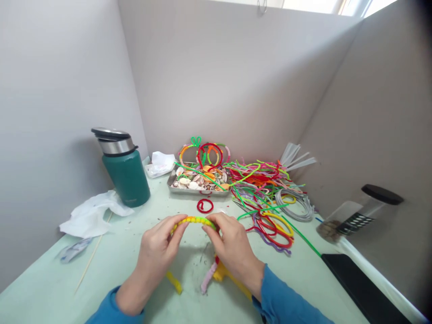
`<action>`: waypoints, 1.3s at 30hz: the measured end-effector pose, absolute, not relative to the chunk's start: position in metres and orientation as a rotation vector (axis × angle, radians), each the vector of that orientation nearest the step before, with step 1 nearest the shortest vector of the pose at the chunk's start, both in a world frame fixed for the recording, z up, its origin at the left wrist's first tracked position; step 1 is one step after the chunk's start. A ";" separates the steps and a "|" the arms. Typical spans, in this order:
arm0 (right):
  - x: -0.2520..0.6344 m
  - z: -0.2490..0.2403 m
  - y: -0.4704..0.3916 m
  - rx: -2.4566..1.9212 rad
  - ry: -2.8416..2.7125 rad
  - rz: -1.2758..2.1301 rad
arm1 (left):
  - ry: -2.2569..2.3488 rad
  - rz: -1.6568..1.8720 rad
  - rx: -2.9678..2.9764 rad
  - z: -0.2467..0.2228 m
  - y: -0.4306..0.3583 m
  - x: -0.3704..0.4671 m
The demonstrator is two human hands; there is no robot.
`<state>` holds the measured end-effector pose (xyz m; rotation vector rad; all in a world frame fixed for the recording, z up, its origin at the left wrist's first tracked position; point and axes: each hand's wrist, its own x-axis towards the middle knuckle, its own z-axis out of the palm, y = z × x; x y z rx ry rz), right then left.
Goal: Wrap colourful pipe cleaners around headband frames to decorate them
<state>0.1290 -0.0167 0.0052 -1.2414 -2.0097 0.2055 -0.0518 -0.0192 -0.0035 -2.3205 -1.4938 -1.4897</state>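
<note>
Grey panels (216, 81) bound a table (297, 265); left hand (158, 245) and right hand (232, 238) both pinch a yellow band (196, 219), arched between them; a tray (199, 192) lies beyond.

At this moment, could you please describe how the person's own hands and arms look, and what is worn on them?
The left hand and right hand are bare: no gloves, and no ring or watch that I can see. The left sleeve and right sleeve are blue, ending near the wrists, with no visible markings.
</note>
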 end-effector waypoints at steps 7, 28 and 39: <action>0.127 0.005 -0.018 -1.224 -2.008 0.160 | -1.488 -1.462 -2.398 -0.006 -0.019 -0.052; 0.130 0.007 -0.014 -1.220 -2.014 -0.032 | -1.716 -1.461 -2.402 -0.002 -0.019 -0.051; 0.134 0.004 -0.015 -1.328 -2.029 0.066 | -1.825 -1.419 -2.269 -0.004 -0.014 -0.055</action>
